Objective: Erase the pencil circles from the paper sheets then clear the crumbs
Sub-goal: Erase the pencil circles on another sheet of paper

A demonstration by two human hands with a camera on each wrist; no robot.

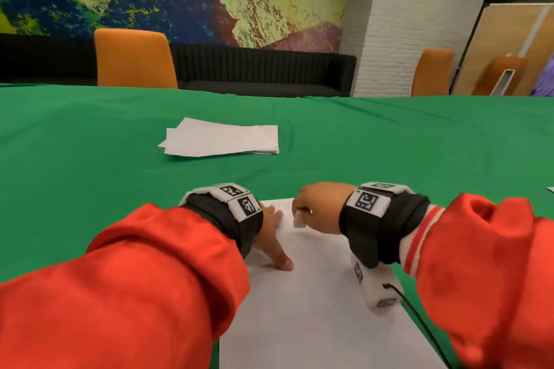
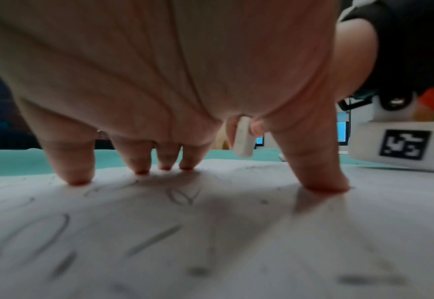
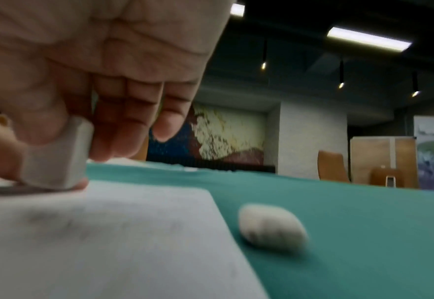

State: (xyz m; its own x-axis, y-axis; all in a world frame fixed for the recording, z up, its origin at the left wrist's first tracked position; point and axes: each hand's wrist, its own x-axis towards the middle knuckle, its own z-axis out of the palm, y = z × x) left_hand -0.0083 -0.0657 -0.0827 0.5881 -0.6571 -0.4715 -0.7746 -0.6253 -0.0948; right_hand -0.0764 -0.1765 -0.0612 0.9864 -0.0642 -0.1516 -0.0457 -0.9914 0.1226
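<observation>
Left hand: our left hand [image 1: 274,241] is spread, fingertips [image 2: 78,181] and thumb pressed on the white paper sheet [image 1: 314,293]; we judge this pins the sheet so rubbing cannot drag or crease it.
Right hand: our right hand [image 1: 317,204] pinches the small white block eraser [image 1: 299,220] between thumb and fingers, its lower end at the sheet near the far edge, beside the left fingertips, where we judge the rubbing is going on.
Sheet: it lies at the near edge of the green-clothed table [image 1: 90,144], flat, with grey pencil loops and strokes [image 2: 180,197] left on it, so the erasing is not yet done.
Paper stack: a loose pile of white sheets [image 1: 221,138] sits well apart, toward the table's middle.
Crumb: a pale rolled lump [image 3: 270,227] lies on the cloth just beside the sheet's right edge; we take it for eraser waste, left for clearing afterwards.
</observation>
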